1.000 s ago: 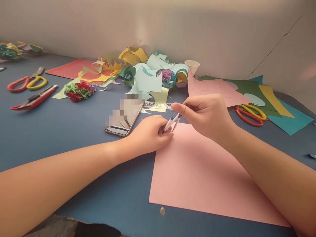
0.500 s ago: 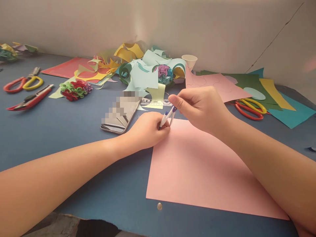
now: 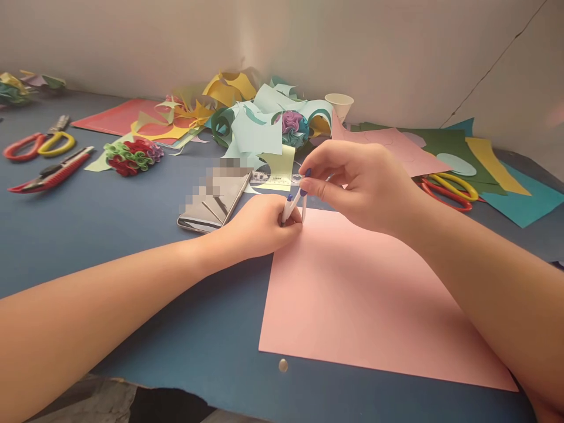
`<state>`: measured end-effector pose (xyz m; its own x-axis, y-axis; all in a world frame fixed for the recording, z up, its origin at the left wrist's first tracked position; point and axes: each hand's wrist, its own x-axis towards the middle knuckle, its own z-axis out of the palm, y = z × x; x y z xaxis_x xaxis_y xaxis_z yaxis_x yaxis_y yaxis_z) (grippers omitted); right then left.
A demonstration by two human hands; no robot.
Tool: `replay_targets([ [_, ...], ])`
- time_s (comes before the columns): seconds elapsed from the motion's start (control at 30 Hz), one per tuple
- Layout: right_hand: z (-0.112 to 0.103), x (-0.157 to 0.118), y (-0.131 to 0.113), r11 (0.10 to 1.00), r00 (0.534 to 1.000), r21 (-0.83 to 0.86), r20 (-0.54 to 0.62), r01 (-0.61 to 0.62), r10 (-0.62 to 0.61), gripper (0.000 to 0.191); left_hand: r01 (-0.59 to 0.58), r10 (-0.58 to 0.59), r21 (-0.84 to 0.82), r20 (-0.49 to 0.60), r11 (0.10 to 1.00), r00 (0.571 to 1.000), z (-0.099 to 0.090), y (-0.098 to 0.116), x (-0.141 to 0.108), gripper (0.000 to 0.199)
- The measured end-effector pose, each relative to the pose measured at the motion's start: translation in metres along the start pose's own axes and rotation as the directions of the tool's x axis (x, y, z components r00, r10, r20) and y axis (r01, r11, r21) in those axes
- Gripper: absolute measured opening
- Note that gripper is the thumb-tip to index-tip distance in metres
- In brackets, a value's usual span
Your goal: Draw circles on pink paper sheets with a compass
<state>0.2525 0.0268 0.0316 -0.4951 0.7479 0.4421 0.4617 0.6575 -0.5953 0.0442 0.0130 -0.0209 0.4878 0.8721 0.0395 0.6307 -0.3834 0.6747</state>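
A white and blue drawing compass [image 3: 294, 203] stands over the far left corner of a pink paper sheet [image 3: 352, 305]. Pinched between thumb and forefinger of my right hand [image 3: 361, 179] is its blue top. Lower down, my left hand [image 3: 264, 226] rests at the sheet's left edge, its fingers closed around the compass's legs. Those fingers partly hide the leg tips, so where they touch the paper cannot be made out. Just left of my left hand lies a phone [image 3: 215, 200]. Beyond both hands, a clear ruler [image 3: 262, 177] is partly covered by pale green paper [image 3: 281, 164].
Paper scraps [image 3: 258, 126] and a paper cup [image 3: 339, 104] stand along the wall. Left are scissors [image 3: 57, 144], a red utility knife [image 3: 53, 170] and a ruffled paper flower [image 3: 132, 157]. More scissors [image 3: 449, 191] lie right, beside coloured sheets [image 3: 522, 202]. A round stud [image 3: 283, 365] sits near the front edge.
My right hand has shifted slightly up, and its fingers have rolled around the compass's top, which now shows more. My left hand stays at the legs. The whole view has tilted a little.
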Motion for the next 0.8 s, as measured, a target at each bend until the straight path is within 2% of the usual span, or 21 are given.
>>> replay_targets([
  [0.23, -0.001, 0.0, -0.004, 0.998, 1.0, -0.049, 0.001, -0.031, 0.031, 0.006, -0.016, -0.003, -0.165, -0.116, 0.986, 0.993, -0.001, -0.005, -0.001, 0.015],
  [0.5, 0.001, -0.001, -0.004, 0.999, 0.999, -0.014, -0.02, -0.049, 0.049, 0.013, -0.003, -0.01, -0.173, -0.077, 0.985, 0.997, 0.001, -0.009, -0.001, 0.015],
  [0.67, -0.004, 0.0, -0.008, 0.996, 1.0, -0.082, 0.002, -0.02, 0.02, 0.015, -0.006, -0.002, -0.16, -0.051, 0.987, 0.999, 0.0, -0.008, -0.001, 0.015],
  [0.73, -0.008, 0.0, -0.011, 0.99, 1.0, -0.139, 0.028, 0.018, -0.015, 0.017, -0.008, 0.005, -0.116, -0.022, 0.993, 1.0, -0.004, -0.008, -0.001, 0.014],
  [0.8, -0.013, 0.0, -0.014, 0.978, 0.997, -0.2, 0.059, 0.064, -0.053, 0.02, -0.039, 0.039, -0.011, 0.011, 0.999, 0.999, -0.01, -0.009, -0.002, 0.024],
])
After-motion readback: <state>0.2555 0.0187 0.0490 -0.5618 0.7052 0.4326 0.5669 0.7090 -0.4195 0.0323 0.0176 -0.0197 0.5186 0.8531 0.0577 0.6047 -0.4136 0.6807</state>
